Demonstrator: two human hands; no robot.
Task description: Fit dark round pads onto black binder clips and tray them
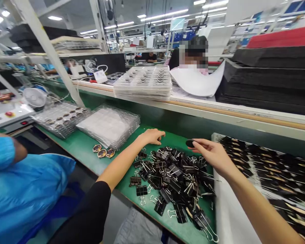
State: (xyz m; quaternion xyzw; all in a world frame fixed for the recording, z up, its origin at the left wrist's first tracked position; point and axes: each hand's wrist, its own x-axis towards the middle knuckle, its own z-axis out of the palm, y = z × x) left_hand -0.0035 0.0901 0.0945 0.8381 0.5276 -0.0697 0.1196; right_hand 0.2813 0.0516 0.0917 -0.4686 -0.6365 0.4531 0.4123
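My right hand pinches a thin, round black disc between thumb and fingertips, above the right side of a heap of black binder clips. Over the back edge of that heap, my left hand hangs with loosely bent fingers apart and nothing visible in them. The clips lie jumbled on the green bench top, their wire handles pointing every way. To the right of the heap is a white-lined tray of clipped black pieces with gold-coloured edges.
Round gold-rimmed parts lie left of my forearm. Behind them are clear plastic trays and another tray stack with round parts. A raised shelf carries stacked trays and black foam sheets. A blue-clothed person is close on the left.
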